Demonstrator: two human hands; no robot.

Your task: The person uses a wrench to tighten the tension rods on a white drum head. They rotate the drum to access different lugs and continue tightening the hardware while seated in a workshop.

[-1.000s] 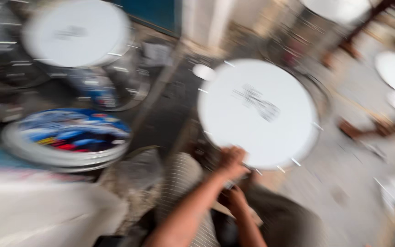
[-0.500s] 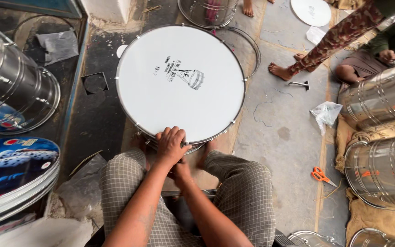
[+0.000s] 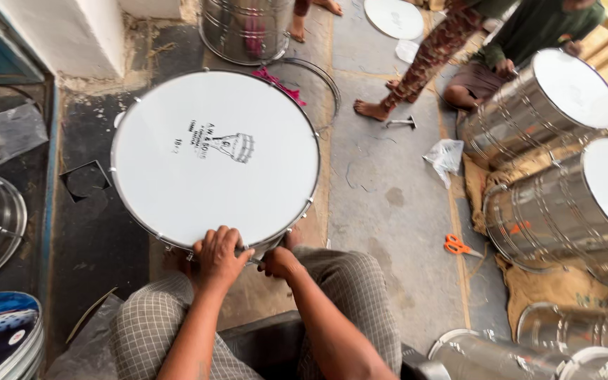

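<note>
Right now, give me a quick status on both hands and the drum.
Left hand gripping near rim of white-headed drum. Right hand closed beside it at rim, contents hidden. Drum upright between knees. Nothing in the way.

Drum [image 3: 216, 158] skin was smooth matt white, rim shiny metal; drums at right [image 3: 564, 211] had polished, mirror-like steel shells; floor [image 3: 388, 197] was rough, stained grey concrete; trousers [image 3: 346, 295] were soft checked woven cloth; sacking [image 3: 543, 288] under drums was coarse brown; scissors [image 3: 459, 245] had glossy orange plastic handles; bag [image 3: 445, 156] was thin crinkled plastic
</note>
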